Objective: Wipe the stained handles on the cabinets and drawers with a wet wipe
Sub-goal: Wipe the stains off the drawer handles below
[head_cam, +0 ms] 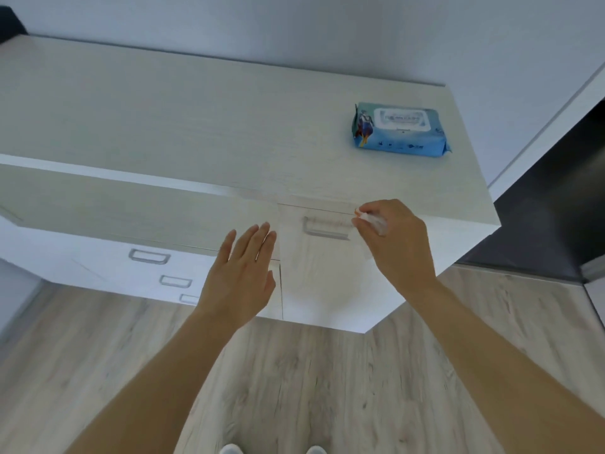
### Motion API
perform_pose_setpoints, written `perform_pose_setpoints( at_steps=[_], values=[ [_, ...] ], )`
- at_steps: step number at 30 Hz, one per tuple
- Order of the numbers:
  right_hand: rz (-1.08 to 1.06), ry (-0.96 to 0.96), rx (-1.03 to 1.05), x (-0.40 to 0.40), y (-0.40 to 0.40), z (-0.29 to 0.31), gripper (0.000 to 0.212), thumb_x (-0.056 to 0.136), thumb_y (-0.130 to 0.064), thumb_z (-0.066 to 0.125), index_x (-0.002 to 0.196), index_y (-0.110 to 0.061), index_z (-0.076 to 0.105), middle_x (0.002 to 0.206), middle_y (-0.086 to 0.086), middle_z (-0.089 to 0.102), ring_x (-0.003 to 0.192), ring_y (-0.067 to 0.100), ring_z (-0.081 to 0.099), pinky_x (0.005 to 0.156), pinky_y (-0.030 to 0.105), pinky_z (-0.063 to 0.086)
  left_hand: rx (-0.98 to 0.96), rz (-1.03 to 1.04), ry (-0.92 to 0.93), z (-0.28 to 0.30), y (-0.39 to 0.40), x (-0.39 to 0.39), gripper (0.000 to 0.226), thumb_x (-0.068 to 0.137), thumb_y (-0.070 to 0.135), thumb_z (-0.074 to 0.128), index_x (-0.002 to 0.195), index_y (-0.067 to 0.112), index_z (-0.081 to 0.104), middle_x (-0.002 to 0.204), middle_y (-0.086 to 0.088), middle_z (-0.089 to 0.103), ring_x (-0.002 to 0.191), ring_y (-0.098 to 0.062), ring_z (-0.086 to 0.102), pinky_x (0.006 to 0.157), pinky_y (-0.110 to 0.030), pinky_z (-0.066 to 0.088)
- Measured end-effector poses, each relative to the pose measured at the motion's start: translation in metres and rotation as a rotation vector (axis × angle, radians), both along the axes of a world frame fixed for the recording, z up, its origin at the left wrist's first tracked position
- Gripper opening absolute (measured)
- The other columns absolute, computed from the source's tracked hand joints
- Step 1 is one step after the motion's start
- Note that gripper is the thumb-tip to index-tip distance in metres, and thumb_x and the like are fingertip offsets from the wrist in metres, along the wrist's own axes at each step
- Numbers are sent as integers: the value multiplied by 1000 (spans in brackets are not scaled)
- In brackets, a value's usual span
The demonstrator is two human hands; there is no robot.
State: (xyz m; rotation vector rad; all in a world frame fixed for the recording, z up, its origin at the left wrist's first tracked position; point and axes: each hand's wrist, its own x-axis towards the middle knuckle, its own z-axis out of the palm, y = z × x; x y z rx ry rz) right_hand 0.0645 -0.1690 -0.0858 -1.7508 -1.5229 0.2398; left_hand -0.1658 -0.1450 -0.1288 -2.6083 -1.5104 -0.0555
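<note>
On the pale wood-grain cabinet top (196, 119), a blue soft pack of wet wipes (400, 130) with a white flip lid is laid flat; its print is too blurred to be read. Below the front edge, a crumpled white wet wipe (373, 221) is pinched by the right hand (397, 239) at the right end of a grey metal bar handle (325, 227). The left hand (244, 273) is held spread, fingers straight, against the door front (314, 273). Similar rectangular drawer handles (149, 256) are seen lower left.
</note>
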Motion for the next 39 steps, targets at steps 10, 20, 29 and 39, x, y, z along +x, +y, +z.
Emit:
perform_pose_setpoints(
  at_steps=[10,20,29,39],
  values=[
    [82,97,-74,-100,24,17,18,85,-23,71,102,-17,66,99,-4,62,90,10,58,79,20,45,-33,18,25,25,16,-82,62,101,32,28,152,12,-1,160,-3,-5,146,-16,-6,115,-37,-13],
    [98,41,-164,-276,70,17,19,87,-29,66,104,-20,65,104,-6,63,96,12,58,86,29,47,-73,-46,103,35,78,-252,63,99,34,34,152,14,7,159,-3,5,146,-18,3,117,-38,-4],
    [52,80,-309,-327,89,-31,19,87,-29,67,104,-20,65,100,-5,61,90,15,58,82,32,49,-208,-145,192,-6,114,-299,64,99,36,37,151,14,6,159,-3,8,145,-18,4,117,-38,-3],
    [128,62,-393,-342,158,-121,18,90,-28,62,105,-19,63,95,-7,56,83,11,52,72,23,39,-273,-96,292,-90,165,-327,63,99,34,37,151,14,8,158,-1,14,144,-17,12,118,-36,1]
  ],
)
